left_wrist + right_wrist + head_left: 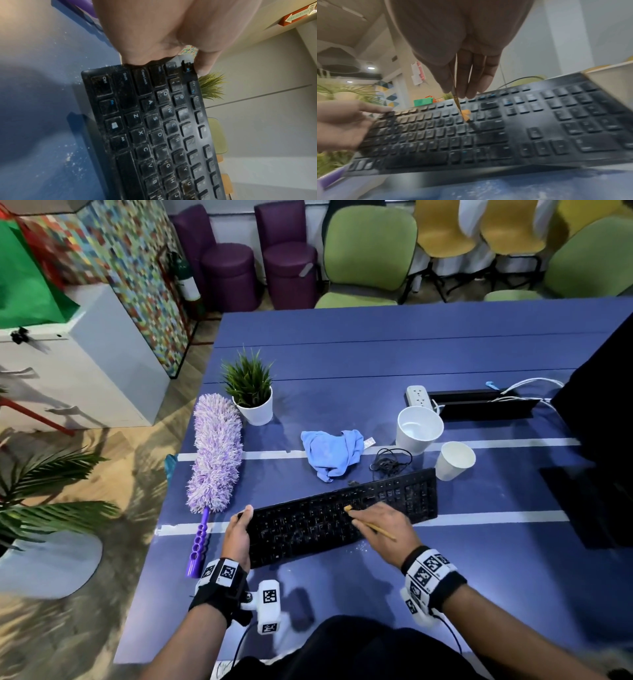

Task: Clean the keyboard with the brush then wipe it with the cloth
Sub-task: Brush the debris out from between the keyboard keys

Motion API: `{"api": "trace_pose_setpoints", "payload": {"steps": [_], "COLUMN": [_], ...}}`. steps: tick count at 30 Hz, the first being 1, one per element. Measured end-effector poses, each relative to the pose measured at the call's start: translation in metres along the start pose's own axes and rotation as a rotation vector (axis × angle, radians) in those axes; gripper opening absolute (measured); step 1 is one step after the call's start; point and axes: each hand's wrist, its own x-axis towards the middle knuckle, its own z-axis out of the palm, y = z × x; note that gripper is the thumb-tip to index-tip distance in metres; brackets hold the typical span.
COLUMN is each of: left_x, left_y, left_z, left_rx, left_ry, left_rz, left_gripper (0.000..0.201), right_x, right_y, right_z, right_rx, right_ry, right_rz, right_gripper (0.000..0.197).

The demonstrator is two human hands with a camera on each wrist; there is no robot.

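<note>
A dusty black keyboard (342, 517) lies slanted on the blue table (376, 350), its left end tilted up. My left hand (239, 529) grips that left end (137, 75), thumb on top by the corner. My right hand (378, 525) pinches a thin wooden brush (371, 527) whose tip (466, 115) touches the keys near the middle of the board (488, 128). A crumpled light blue cloth (334, 455) lies on the table beyond the keyboard, apart from both hands.
A purple fluffy duster (214, 453) lies left of the keyboard. A potted plant (251, 392), two white cups (419, 428) (454, 460), a coiled black cable (390, 462) and a power strip (419, 397) stand behind. A dark monitor (603, 440) is at right. White dust specks (72, 158) dot the table.
</note>
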Motion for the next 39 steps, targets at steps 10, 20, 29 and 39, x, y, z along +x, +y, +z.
{"api": "trace_pose_setpoints", "payload": {"steps": [10, 20, 29, 39], "left_x": [0.011, 0.011, 0.012, 0.011], "left_y": [-0.004, -0.007, -0.01, -0.012], "left_z": [-0.003, -0.006, -0.009, -0.013], "left_rx": [0.037, 0.031, 0.022, 0.041], "left_ry": [0.006, -0.034, -0.074, -0.073], "left_rz": [0.031, 0.031, 0.001, -0.001], "left_gripper": [0.012, 0.016, 0.02, 0.055], "right_x": [0.001, 0.03, 0.042, 0.031], "right_y": [0.001, -0.068, -0.12, -0.111], "right_z": [-0.006, 0.043, 0.074, 0.07], "right_rx": [0.024, 0.152, 0.143, 0.117], "right_ry": [0.128, -0.167, -0.288, -0.186], "right_rz": [0.008, -0.207, -0.37, -0.334], "right_gripper": [0.018, 0.024, 0.027, 0.023]}}
